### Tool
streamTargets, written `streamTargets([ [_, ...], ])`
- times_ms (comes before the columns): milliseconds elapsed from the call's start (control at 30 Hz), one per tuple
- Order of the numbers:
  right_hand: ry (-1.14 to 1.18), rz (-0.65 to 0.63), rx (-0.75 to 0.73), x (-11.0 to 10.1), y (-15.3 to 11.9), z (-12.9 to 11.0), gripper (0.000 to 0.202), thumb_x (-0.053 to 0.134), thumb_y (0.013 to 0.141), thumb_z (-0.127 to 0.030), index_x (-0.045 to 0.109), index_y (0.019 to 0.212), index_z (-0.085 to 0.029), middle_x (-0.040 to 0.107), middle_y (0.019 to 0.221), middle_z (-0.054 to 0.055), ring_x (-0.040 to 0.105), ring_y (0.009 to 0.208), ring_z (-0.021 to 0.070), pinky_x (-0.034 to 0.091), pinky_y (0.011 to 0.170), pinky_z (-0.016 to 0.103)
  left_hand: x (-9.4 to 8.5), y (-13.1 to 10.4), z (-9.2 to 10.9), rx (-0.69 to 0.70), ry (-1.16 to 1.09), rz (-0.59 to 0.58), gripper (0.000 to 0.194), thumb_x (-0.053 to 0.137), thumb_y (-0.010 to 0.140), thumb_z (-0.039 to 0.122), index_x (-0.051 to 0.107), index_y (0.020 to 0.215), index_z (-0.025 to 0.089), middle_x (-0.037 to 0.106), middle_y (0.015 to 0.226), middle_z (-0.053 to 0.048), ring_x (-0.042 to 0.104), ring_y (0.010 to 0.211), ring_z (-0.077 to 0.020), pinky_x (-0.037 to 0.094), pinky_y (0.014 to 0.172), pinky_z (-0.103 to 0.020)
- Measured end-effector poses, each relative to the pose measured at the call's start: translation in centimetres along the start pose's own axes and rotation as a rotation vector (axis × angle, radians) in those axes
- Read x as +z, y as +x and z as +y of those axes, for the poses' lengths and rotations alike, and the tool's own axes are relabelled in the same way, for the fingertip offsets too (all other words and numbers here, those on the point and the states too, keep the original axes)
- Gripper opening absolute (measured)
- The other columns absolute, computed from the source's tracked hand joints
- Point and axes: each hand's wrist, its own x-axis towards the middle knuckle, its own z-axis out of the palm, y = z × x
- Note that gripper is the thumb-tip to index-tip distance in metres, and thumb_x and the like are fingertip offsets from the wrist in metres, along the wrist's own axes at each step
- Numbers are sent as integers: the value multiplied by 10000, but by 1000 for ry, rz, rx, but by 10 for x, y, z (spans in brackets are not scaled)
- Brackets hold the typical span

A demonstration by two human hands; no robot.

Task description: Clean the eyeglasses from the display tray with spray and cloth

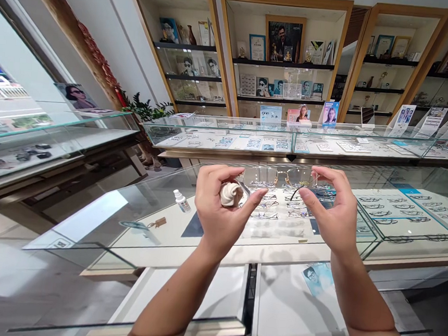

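Note:
A pair of thin metal-rimmed eyeglasses [281, 179] is held up between both hands above the glass display case. My left hand [221, 202] is closed, with a bunched cream cloth [230, 195] in its curled fingers and one end of the glasses by its fingertips. My right hand [332, 206] pinches the other side of the glasses near the rim and a dark temple tip. The lenses are clear, and rows of frames in the case show behind and through them.
A small white spray bottle [182, 201] and a brown tag [158, 222] are on the left of the glass case [130, 256]. Two white drawers [294, 305] stand out below it, one holding a blue card [318, 278]. Further cases [226, 137] and wooden-framed shelves line the back.

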Motion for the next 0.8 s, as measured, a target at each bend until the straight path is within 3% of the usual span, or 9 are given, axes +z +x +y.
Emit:
streamTargets([
  [800, -53, 32, -78, -1, 1, 4, 320, 818, 913, -379, 773, 1220, -300, 705, 1122, 43, 692, 1033, 229, 618, 960, 462, 0, 0, -5, 21, -9, -2, 388, 899, 847, 395, 704, 1122, 204, 669, 1002, -41, 653, 907, -189, 559, 818, -339],
])
